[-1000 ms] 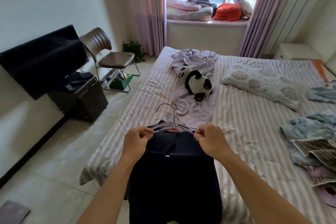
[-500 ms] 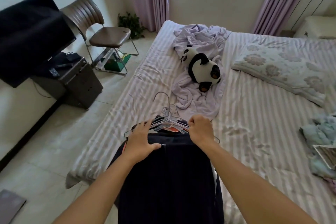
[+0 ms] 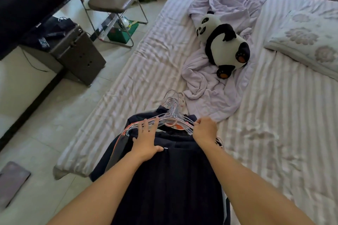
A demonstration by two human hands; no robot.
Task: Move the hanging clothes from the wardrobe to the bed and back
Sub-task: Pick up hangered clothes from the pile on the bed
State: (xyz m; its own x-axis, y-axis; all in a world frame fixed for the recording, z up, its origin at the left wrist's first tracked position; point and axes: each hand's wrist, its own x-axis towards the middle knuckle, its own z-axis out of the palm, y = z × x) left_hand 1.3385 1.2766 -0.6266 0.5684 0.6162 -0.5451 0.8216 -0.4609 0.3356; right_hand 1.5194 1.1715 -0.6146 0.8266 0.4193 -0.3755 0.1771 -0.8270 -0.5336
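Gripping hangers (image 3: pixel 172 115), right hand (image 3: pixel 204 129); left hand (image 3: pixel 146 139) pressing clothes (image 3: pixel 170 179)

Soft daylight, wide-angle view

Even, moderately bright light rakes the striped bed (image 3: pixel 146 64), leaving faint shadows in its wrinkles; straight lines bow toward the edges, and the lower-left floor (image 3: pixel 36 197) is smeared with blur.
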